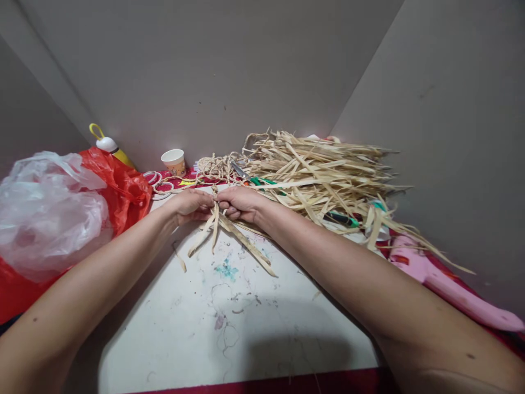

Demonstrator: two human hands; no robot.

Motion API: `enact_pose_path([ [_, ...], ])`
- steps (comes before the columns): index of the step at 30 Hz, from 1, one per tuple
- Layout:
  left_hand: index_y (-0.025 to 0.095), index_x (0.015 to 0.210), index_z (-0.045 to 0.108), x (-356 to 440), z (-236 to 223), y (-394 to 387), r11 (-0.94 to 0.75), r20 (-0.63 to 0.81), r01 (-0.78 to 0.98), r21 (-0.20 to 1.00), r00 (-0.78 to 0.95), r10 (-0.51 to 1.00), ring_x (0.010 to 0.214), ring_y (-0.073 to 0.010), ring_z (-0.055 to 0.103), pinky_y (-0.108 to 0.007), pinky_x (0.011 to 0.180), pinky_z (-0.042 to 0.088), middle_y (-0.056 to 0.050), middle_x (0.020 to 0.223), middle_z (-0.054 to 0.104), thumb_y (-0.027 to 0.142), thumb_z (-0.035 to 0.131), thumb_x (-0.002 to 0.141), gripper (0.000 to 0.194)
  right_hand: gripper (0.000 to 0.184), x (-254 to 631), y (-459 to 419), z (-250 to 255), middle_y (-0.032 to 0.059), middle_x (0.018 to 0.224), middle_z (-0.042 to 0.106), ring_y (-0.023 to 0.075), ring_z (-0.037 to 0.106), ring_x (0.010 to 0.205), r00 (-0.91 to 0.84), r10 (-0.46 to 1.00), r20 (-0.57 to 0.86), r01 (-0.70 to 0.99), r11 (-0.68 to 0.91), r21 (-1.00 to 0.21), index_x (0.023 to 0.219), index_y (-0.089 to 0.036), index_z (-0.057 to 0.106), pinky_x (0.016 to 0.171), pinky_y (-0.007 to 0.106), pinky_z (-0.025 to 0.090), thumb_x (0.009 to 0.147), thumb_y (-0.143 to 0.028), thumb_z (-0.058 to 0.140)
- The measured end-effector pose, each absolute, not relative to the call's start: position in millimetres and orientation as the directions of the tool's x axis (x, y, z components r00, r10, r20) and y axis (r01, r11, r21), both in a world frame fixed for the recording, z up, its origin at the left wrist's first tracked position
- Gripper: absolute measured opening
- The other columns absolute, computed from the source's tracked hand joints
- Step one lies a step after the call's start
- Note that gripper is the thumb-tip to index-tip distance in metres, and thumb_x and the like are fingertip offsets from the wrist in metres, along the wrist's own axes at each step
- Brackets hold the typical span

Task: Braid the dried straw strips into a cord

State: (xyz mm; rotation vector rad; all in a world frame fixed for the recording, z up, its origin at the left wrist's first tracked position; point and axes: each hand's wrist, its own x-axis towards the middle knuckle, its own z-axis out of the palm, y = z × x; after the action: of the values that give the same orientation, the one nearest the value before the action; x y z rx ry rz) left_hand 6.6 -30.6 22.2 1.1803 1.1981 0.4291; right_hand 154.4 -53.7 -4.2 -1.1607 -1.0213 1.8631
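Both hands meet over the far part of a white board (180, 339). My left hand (191, 205) is closed, its fingertips pinching a braided cord of dried straw strips (215, 219). From the other side my right hand (240, 202) grips the same braid, fingers curled in. Loose strip ends fan out below the hands toward me, the longest slanting to the right. A short stretch of braid shows just above the fingertips; the exact grip between the fingers is partly hidden. Past the hands, a finished braided cord (215, 167) lies in a coiled heap.
A big pile of dried straw strips (320, 169) fills the back right. Green-handled scissors (241, 172) lie at its left edge. A paper cup (174, 162) stands behind my left hand. Plastic bags (53, 213) bulge at left, near a yellow bottle (110, 146). A pink tool (447, 279) rests right.
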Motion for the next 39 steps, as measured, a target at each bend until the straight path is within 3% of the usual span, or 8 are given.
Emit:
enact_pose_path([
  [5, 0.015, 0.063, 0.063, 5, 22, -27, 0.356, -0.487, 0.359, 0.862, 0.400, 0.776, 0.046, -0.0056, 0.049, -0.018, 0.049, 0.043, 0.004, 0.053, 0.057, 0.007, 0.065, 0.063, 0.008, 0.025, 154, -53, -6, -0.0080, 0.042, 0.035, 0.0007, 0.021, 0.030, -0.309, 0.880, -0.361, -0.124, -0.413, -0.902, 0.058, -0.016, 0.037, 0.030, 0.012, 0.013, 0.080, -0.010, 0.047],
  [10, 0.014, 0.067, 0.067, 0, 22, -23, 0.303, -0.456, 0.390, 0.869, 0.400, 0.795, 0.050, -0.0066, 0.052, -0.017, 0.050, 0.042, 0.001, 0.058, 0.062, 0.005, 0.060, 0.063, 0.013, 0.015, 155, -54, -1, -0.0090, 0.043, 0.031, 0.0007, 0.019, 0.030, -0.374, 0.849, -0.374, -0.107, -0.440, -0.892, 0.069, -0.012, 0.052, 0.029, 0.011, 0.011, 0.082, -0.009, 0.043],
  [15, 0.013, 0.062, 0.065, 2, 23, -23, 0.249, -0.400, 0.387, 0.888, 0.381, 0.833, 0.047, -0.0076, 0.053, -0.018, 0.046, 0.040, -0.001, 0.053, 0.062, 0.001, 0.052, 0.065, 0.018, 0.017, 157, -54, 1, -0.0089, 0.045, 0.029, 0.0005, 0.018, 0.030, -0.437, 0.805, -0.402, -0.100, -0.487, -0.868, 0.068, -0.013, 0.048, 0.029, 0.011, 0.011, 0.083, -0.009, 0.040],
  [19, 0.013, 0.074, 0.067, 1, 23, -22, 0.205, -0.405, 0.440, 0.874, 0.430, 0.807, 0.040, -0.0065, 0.046, -0.019, 0.041, 0.033, 0.001, 0.049, 0.057, 0.003, 0.054, 0.066, 0.019, 0.020, 160, -51, 0, -0.0088, 0.044, 0.027, 0.0006, 0.019, 0.030, -0.467, 0.762, -0.448, -0.114, -0.555, -0.824, 0.064, -0.014, 0.042, 0.029, 0.011, 0.010, 0.084, -0.012, 0.038],
  [23, 0.014, 0.088, 0.068, -5, 25, -19, 0.045, -0.358, 0.569, 0.821, 0.453, 0.817, 0.041, -0.0045, 0.039, -0.018, 0.041, 0.029, 0.003, 0.052, 0.055, 0.008, 0.056, 0.068, 0.024, 0.018, 161, -50, -1, -0.0086, 0.043, 0.028, 0.0010, 0.020, 0.029, -0.437, 0.763, -0.476, -0.122, -0.575, -0.809, 0.065, -0.014, 0.042, 0.029, 0.011, 0.011, 0.083, -0.011, 0.039],
  [32, 0.015, 0.094, 0.070, -26, 58, -14, -0.358, -0.346, 0.835, 0.417, 0.511, 0.787, 0.057, -0.0103, 0.053, -0.020, 0.051, 0.039, -0.002, 0.072, 0.068, 0.014, 0.054, 0.063, 0.035, 0.019, 161, -49, -4, -0.0080, 0.043, 0.028, 0.0008, 0.021, 0.030, -0.430, 0.773, -0.467, -0.139, -0.568, -0.811, 0.061, -0.014, 0.040, 0.030, 0.012, 0.010, 0.080, -0.009, 0.042],
  [37, 0.016, 0.080, 0.069, -38, 71, -9, -0.492, -0.315, 0.862, 0.126, 0.505, 0.804, 0.058, -0.0122, 0.057, -0.020, 0.051, 0.037, -0.002, 0.069, 0.069, 0.013, 0.051, 0.063, 0.025, 0.019, 159, -51, -2, -0.0080, 0.040, 0.027, 0.0015, 0.020, 0.029, -0.388, 0.784, -0.485, -0.122, -0.565, -0.816, 0.061, -0.015, 0.041, 0.028, 0.013, 0.010, 0.079, -0.009, 0.043],
  [39, 0.017, 0.077, 0.069, -42, 73, -8, -0.496, -0.321, 0.865, 0.080, 0.493, 0.808, 0.059, -0.0131, 0.058, -0.020, 0.052, 0.038, -0.002, 0.068, 0.069, 0.015, 0.052, 0.063, 0.022, 0.020, 158, -51, -2, -0.0078, 0.039, 0.028, 0.0015, 0.019, 0.029, -0.359, 0.800, -0.482, -0.110, -0.549, -0.829, 0.060, -0.014, 0.042, 0.028, 0.013, 0.009, 0.079, -0.009, 0.044],
])
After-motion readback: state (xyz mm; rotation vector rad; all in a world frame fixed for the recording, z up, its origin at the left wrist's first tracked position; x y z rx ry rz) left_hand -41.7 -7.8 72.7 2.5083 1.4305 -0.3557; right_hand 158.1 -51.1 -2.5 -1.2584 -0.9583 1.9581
